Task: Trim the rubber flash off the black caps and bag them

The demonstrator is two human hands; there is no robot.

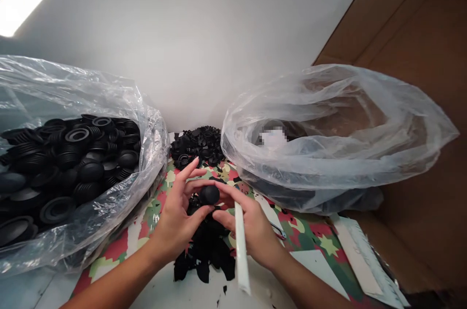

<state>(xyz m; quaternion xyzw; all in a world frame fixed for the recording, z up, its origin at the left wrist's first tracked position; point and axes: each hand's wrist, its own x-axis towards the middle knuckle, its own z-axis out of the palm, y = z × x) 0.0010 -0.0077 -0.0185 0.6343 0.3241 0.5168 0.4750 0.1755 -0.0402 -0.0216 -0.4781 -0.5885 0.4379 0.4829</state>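
Note:
A round black rubber part (209, 195) is held up between both hands over the worktable. My left hand (178, 211) closes thumb and fingers around its left side, the index finger raised. My right hand (251, 216) meets it from the right, fingertips at the part's edge. A long white flat stick (241, 250) runs along the right palm, its lower end pointing towards me; whether it has a blade or tip is hidden. Beneath the hands lies a pile of black rubber scraps (207, 250).
On the left, a clear plastic bag (153, 138) holds many ribbed black rubber parts (69, 163). Another clear bag (328, 168) stands open at the right, beside a cardboard wall (419, 31). Small black trimmings (199, 143) are heaped at the back on the camouflage-patterned cloth (310, 231).

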